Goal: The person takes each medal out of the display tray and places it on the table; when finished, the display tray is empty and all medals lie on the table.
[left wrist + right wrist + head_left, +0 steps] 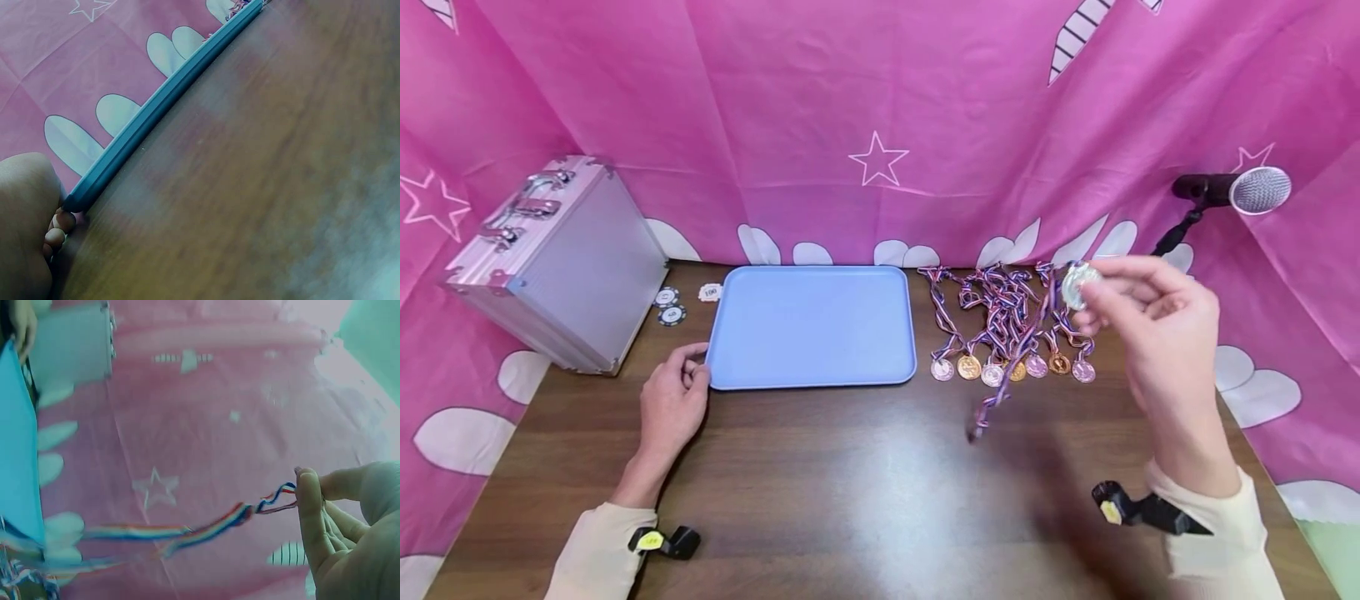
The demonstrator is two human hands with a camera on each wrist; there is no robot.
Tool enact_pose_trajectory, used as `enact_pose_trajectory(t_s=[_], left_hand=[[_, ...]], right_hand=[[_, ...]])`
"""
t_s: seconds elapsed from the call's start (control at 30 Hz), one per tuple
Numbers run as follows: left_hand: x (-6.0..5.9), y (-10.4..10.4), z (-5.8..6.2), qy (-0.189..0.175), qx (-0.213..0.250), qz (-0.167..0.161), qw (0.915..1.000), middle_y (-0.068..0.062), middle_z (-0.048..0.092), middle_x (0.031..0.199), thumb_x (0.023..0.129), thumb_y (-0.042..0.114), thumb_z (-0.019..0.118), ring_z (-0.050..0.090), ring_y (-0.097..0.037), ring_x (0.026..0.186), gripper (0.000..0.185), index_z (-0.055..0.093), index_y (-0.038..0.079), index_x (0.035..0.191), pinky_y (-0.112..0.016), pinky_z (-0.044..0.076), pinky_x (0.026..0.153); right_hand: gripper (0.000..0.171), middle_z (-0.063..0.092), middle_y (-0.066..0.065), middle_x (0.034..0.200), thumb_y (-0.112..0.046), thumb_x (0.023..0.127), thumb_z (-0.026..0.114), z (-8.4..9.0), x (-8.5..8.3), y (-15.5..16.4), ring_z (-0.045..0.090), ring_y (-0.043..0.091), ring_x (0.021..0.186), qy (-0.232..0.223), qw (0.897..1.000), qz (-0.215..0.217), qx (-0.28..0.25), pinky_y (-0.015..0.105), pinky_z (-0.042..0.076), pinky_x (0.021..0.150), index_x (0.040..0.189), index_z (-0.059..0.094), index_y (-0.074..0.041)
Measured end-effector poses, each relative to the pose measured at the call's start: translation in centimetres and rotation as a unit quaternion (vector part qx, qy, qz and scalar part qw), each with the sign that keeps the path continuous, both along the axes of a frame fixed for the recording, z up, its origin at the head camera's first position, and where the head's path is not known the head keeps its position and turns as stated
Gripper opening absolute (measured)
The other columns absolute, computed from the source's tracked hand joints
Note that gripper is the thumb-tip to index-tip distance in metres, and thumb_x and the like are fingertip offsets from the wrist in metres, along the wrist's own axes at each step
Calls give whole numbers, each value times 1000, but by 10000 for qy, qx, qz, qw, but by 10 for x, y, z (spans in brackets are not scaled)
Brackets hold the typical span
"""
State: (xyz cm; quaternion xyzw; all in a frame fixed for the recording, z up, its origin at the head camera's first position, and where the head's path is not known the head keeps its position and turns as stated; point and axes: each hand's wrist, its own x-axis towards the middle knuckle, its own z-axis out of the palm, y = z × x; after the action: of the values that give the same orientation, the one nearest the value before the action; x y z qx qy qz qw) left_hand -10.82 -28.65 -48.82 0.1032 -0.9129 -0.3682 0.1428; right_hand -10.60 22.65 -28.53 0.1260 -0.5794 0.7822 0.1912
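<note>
Near edge of the wooden table: both forearms in cream sleeves, a black clip with a yellow tag at each wrist.

Left hand rests on the table at the near left corner of the blue tray. Fingers curled, fingertips touching the tray's rim at that corner; the wrist view shows them pressed against the edge, not wrapped round it.

Right hand is raised above the right side of the table. Thumb and fingers pinched together on a silver medal, held clear of the surface. Its red, white and blue ribbon hangs down and to the left, blurred, the loose end over the bare wood just near of the medal row.

Beyond the ribbon: a row of medals lying right of the tray, discs toward the near side, ribbons tangled toward the far side.

Left of the tray, farther back: three poker chips beside an aluminium case standing on its side.

Far right: a microphone on a black stand. Pink star-print curtain behind everything.
</note>
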Motion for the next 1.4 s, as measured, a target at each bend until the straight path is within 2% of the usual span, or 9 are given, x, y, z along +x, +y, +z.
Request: enact_pose_trajectory(t_s=[0.27,0.4,0.6,0.8,0.93,1.2,1.3,1.37,1.4], left_hand=[[1,-1,1,-16,-1,19,10000,-14,63,95,108,12,56,52,-27,87,38,70,2,142,-41,35,78],[0,1,2,14,27,8,10000,-14,63,94,108,12,57,53,-27,88,38,70,3,142,-42,35,78],[-2,5,2,56,20,-33,10000,-14,63,93,108,12,57,52,-27,87,37,70,2,142,-41,35,77],[0,5,0,281,32,23,9996,-15,63,90,104,7,58,53,-29,84,35,73,2,135,-40,35,77],[2,3,0,245,47,93,9996,-14,62,89,105,7,58,52,-27,84,35,73,3,136,-39,35,77],[3,0,0,181,15,108,9998,-14,63,90,105,7,58,53,-29,85,36,73,3,137,-40,35,77],[3,0,0,199,-2,93,9998,-15,63,90,105,7,58,53,-29,84,35,73,3,136,-40,35,77],[2,1,0,215,-10,80,9997,-15,63,90,105,8,58,53,-29,84,35,73,2,136,-40,35,77],[2,1,0,224,-11,72,9997,-15,64,90,105,8,58,53,-29,84,35,73,3,136,-40,35,77]], right_hand=[[21,75,24,76,24,87,75,15,-78,25,74,27,55,268,9911,-811,-1020,32,62,56,108,70,23],[22,75,24,77,22,87,75,4,-97,41,75,27,57,305,9852,-1278,-1099,32,62,57,108,70,20],[20,78,16,79,24,91,68,-57,-84,68,74,19,56,-764,9817,-1599,-692,27,61,57,107,75,14],[21,78,9,74,20,94,68,-113,-60,98,74,16,53,-1853,9668,-1713,-392,25,60,55,96,79,3],[23,76,5,71,16,96,71,-136,-45,115,73,13,53,-2444,9566,-1584,-70,23,60,54,92,81,-4],[32,77,-3,71,10,101,69,-168,-27,139,72,7,55,-2965,9426,-1368,692,20,59,56,88,83,-15],[17,75,-9,70,4,102,71,-176,-25,142,71,4,55,-3111,9255,-1538,1515,19,58,56,96,83,-7],[11,73,-16,68,-3,103,73,-180,-24,143,69,-1,56,-3153,9037,-1668,2370,17,57,56,108,82,2],[18,71,-20,67,-7,104,73,-181,-24,144,68,-3,56,-3154,8895,-1733,2815,16,56,55,114,80,6]])
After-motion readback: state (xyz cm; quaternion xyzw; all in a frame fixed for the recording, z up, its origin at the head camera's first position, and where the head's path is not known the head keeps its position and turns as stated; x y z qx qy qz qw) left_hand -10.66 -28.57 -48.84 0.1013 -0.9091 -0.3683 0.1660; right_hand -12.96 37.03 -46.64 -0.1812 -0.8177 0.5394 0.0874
